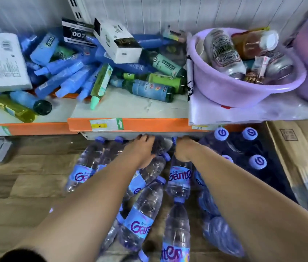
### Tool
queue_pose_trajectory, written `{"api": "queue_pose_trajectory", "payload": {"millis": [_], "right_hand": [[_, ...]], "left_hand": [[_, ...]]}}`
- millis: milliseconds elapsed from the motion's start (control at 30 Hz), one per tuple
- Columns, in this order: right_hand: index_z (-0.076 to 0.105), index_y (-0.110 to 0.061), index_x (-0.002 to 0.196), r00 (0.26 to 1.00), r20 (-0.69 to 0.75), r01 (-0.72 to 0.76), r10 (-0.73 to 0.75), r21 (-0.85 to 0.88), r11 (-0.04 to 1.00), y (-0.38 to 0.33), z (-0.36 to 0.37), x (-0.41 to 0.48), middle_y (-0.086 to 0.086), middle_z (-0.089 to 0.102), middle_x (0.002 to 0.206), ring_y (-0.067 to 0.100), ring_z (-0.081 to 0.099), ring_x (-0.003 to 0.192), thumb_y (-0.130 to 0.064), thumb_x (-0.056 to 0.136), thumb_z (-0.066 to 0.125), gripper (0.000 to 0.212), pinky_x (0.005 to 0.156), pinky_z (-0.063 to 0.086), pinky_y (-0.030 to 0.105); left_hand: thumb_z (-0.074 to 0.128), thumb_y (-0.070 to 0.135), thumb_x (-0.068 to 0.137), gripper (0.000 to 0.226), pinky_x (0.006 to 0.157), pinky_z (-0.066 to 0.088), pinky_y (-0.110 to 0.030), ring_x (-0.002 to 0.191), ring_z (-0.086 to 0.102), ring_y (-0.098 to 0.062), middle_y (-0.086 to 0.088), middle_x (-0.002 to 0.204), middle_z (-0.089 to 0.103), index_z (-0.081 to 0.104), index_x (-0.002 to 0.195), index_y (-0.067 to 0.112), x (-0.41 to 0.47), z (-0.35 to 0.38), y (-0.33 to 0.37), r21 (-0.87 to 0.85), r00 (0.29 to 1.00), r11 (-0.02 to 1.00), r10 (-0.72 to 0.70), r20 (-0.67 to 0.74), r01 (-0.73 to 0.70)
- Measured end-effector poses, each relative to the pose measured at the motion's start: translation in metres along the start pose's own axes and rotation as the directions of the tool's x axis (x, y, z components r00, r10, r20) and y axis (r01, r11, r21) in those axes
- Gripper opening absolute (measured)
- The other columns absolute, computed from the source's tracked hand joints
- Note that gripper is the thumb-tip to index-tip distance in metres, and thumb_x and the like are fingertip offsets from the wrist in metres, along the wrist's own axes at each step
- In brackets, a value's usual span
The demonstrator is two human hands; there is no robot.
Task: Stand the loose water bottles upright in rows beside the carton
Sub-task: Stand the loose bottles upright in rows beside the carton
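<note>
Below the orange front edge of the shelf (pixel 149 124), both hands are seen reaching to the wooden floor (pixel 26 186). The left hand (pixel 142 150) is laid with fingers curled over a clear water bottle (pixel 159 146) lying near the shelf base. The right hand (pixel 184 149) is closed around the neck of an upright water bottle (pixel 179 178). Loose bottles (pixel 140 220) are scattered flat on the floor between and beneath the forearms. Four upright bottles (pixel 240 146), blue caps showing, are stood in two rows just beside the brown carton (pixel 300 148) at the right. A purple basin (pixel 244 87) is noted on the shelf's right end.
</note>
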State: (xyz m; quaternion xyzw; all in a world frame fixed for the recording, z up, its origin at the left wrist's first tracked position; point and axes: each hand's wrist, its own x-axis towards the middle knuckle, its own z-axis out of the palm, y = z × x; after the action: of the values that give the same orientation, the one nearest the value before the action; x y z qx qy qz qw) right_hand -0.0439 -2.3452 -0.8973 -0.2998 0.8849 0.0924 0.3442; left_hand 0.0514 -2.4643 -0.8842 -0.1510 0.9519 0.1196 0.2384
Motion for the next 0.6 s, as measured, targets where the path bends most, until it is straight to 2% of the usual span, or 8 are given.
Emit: {"api": "queue_pose_trajectory", "payload": {"millis": [100,167,233,300,367,433,500,600], "right_hand": [[0.037,-0.002,0.141,0.998,-0.011,-0.058,0.059,0.008,0.998,-0.001,0.008,0.02,0.017,0.042,0.144,0.035,0.044,0.13,-0.017,0.095,0.046,0.049,0.107,0.041,0.041],[0.029,0.0,0.144,0.995,-0.015,-0.099,0.099,0.035,0.994,-0.002,0.01,0.029,0.017,0.04,0.145,0.033,0.045,0.13,-0.018,0.094,0.048,0.057,0.103,0.044,0.039],[0.031,0.001,0.143,0.992,-0.03,-0.117,0.119,0.057,0.991,-0.004,0.012,0.036,0.017,0.042,0.142,0.034,0.047,0.127,-0.016,0.093,0.049,0.056,0.1,0.047,0.041],[0.032,0.0,0.142,0.986,-0.049,-0.157,0.16,0.07,0.985,-0.006,0.012,0.039,0.018,0.043,0.14,0.036,0.048,0.126,-0.016,0.091,0.05,0.057,0.098,0.049,0.043],[0.029,0.0,0.144,0.98,-0.063,-0.184,0.189,0.079,0.98,-0.007,0.015,0.041,0.02,0.035,0.146,0.039,0.043,0.13,-0.019,0.091,0.05,0.06,0.101,0.046,0.045],[0.029,-0.002,0.145,0.973,-0.069,-0.213,0.218,0.075,0.974,-0.007,0.019,0.04,0.022,0.021,0.153,0.041,0.035,0.135,-0.02,0.091,0.049,0.06,0.104,0.042,0.045],[0.028,-0.002,0.146,0.965,-0.079,-0.242,0.25,0.099,0.965,-0.007,0.022,0.038,0.025,0.013,0.154,0.04,0.032,0.137,-0.017,0.092,0.048,0.059,0.105,0.039,0.043],[0.023,-0.003,0.147,0.956,-0.093,-0.256,0.277,0.193,0.947,-0.009,0.028,0.036,0.027,0.025,0.15,0.039,0.036,0.135,-0.017,0.091,0.051,0.063,0.104,0.041,0.04]], "left_hand": [[0.051,0.023,0.092,0.06,0.108,0.034,-0.045,0.138,0.032,-0.031,-0.008,0.151,0.029,0.025,0.145,0.014,0.023,0.009,0.001,-0.001,0.999,0.999,0.037,-0.027,-0.037],[0.051,0.023,0.093,0.056,0.105,0.037,-0.044,0.136,0.035,-0.032,-0.008,0.15,0.03,0.029,0.143,0.013,0.035,0.017,0.002,-0.001,0.998,0.999,0.044,-0.034,-0.044],[0.054,0.031,0.092,0.059,0.102,0.039,-0.045,0.135,0.034,-0.033,-0.009,0.149,0.03,0.029,0.142,0.012,0.044,0.025,0.003,0.011,0.998,1.0,0.023,-0.061,-0.022],[0.056,0.046,0.088,0.072,0.104,0.037,-0.045,0.137,0.029,-0.033,-0.009,0.15,0.028,0.026,0.144,0.012,0.051,0.029,0.005,0.049,0.997,0.999,0.012,-0.075,-0.008],[0.057,0.051,0.086,0.079,0.106,0.035,-0.044,0.14,0.025,-0.031,-0.009,0.151,0.024,0.022,0.146,0.014,0.056,0.032,0.007,0.098,0.997,0.995,0.019,-0.078,-0.011],[0.06,0.045,0.086,0.078,0.103,0.038,-0.045,0.137,0.027,-0.033,-0.011,0.149,0.023,0.02,0.145,0.013,0.056,0.037,0.008,0.064,0.997,0.998,0.01,-0.078,-0.005],[0.064,0.038,0.084,0.077,0.1,0.04,-0.046,0.13,0.038,-0.036,-0.014,0.145,0.026,0.022,0.142,0.011,0.055,0.041,0.008,0.01,0.999,1.0,0.006,-0.051,-0.005],[0.071,0.033,0.078,0.079,0.096,0.042,-0.044,0.121,0.048,-0.037,-0.013,0.138,0.041,0.025,0.138,0.011,0.051,0.039,0.011,0.03,0.999,1.0,0.006,-0.041,-0.005]]}}
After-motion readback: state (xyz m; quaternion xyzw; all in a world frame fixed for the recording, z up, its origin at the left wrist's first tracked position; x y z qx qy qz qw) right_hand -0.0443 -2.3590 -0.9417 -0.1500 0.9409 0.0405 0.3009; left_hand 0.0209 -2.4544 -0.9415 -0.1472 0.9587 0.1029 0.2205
